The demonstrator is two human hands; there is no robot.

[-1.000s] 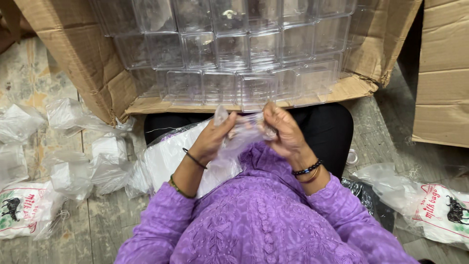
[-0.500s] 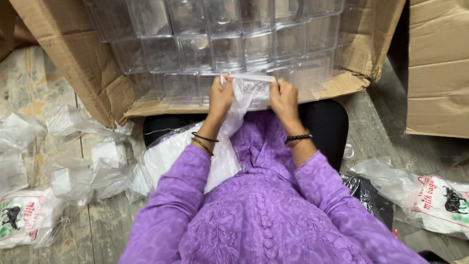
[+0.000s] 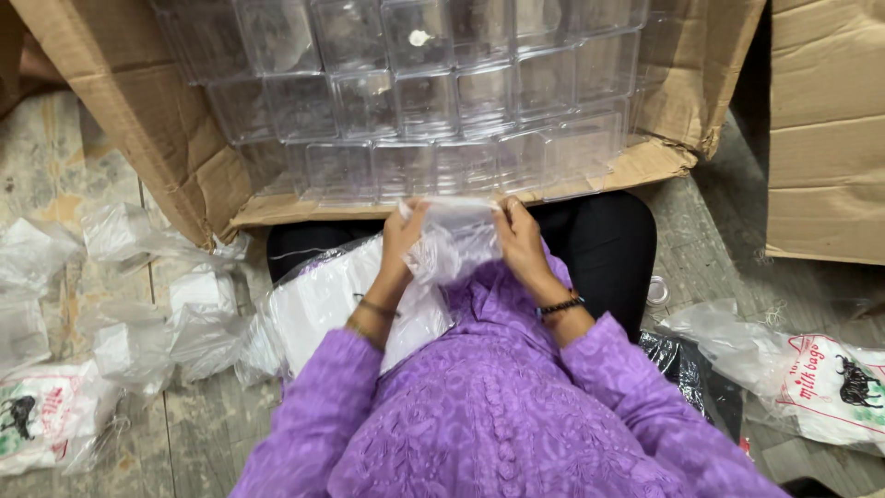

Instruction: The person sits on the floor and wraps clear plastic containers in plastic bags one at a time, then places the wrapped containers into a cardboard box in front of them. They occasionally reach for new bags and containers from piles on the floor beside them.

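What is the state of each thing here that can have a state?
Left hand: gripping the clear plastic bag.
Right hand: gripping the same bag.
Clear plastic bag: crumpled, held up between both hands.
Cardboard box: open, on its side, stacked with clear plastic containers.
Packed white bags: lying on the floor.

Worn grey plank floor (image 3: pixel 701 254) here, with a big open brown cardboard box (image 3: pixel 138 120) sitting on it, crumpled clear plastic bags (image 3: pixel 138 267) scattered left, and printed white plastic bags (image 3: pixel 830 378) lying right
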